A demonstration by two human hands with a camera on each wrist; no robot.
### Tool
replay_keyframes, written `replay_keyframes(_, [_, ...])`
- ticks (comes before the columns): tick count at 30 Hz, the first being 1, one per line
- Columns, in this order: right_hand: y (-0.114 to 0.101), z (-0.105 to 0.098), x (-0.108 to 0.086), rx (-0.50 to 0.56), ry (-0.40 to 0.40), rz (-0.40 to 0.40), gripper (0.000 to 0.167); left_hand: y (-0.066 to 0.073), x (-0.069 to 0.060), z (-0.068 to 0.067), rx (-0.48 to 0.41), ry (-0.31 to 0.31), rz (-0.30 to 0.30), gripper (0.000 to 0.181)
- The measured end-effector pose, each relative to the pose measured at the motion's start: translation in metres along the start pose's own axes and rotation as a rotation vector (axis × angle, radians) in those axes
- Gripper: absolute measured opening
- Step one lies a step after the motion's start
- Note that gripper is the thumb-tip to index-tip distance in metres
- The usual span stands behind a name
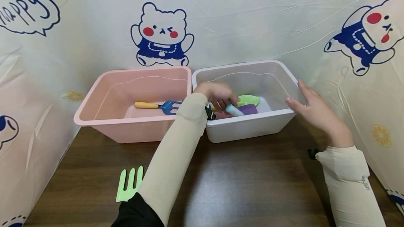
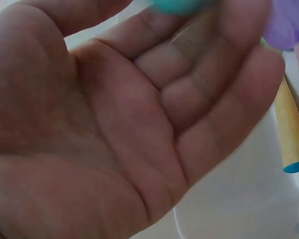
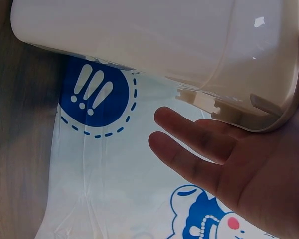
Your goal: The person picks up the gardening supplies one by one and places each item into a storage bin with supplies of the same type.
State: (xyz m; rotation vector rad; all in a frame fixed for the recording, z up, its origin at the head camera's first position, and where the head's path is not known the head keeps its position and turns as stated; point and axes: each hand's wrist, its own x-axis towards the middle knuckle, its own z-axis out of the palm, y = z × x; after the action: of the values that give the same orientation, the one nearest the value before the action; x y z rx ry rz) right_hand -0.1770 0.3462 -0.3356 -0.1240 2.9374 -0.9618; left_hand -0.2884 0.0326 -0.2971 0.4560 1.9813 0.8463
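Observation:
My left hand (image 1: 217,94) reaches down into the white bin (image 1: 249,127), its fingers bent around the end of a light blue handle (image 1: 235,110). In the left wrist view a blurred teal end (image 2: 177,5) shows between thumb and fingers; what it belongs to is hidden. Beside it in the bin lie a purple piece (image 1: 248,109) and a green scoop-like piece (image 1: 249,100). A yellow handle (image 2: 291,129) with a blue end is also in the left wrist view. My right hand (image 1: 318,111) rests against the bin's right rim, with fairly straight fingers (image 3: 189,164) along the outside.
A pink bin (image 1: 132,130) stands against the white one's left side, holding a blue toy fork (image 1: 168,107) with a yellow handle. A light green fork head (image 1: 129,185) lies on the brown table (image 1: 240,178), partly behind my left sleeve. A printed sheet (image 1: 221,27) rises behind the bins.

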Motion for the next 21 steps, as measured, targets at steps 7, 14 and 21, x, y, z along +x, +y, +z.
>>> replay_keyframes(7, [0.000, -0.006, -0.001, 0.002, 0.015, -0.001, 0.092, 0.006, 0.002, -0.002, 0.068, 0.063, 0.060, 0.037])
replay_keyframes(14, [0.000, -0.007, -0.004, 0.015, 0.007, 0.011, 0.092, 0.011, 0.007, -0.001, -0.003, 0.219, 0.252, 0.034])
replay_keyframes(21, [-0.003, -0.001, -0.003, 0.022, 0.002, 0.001, 0.094, 0.035, -0.008, 0.001, -0.091, 0.362, 0.472, 0.026])
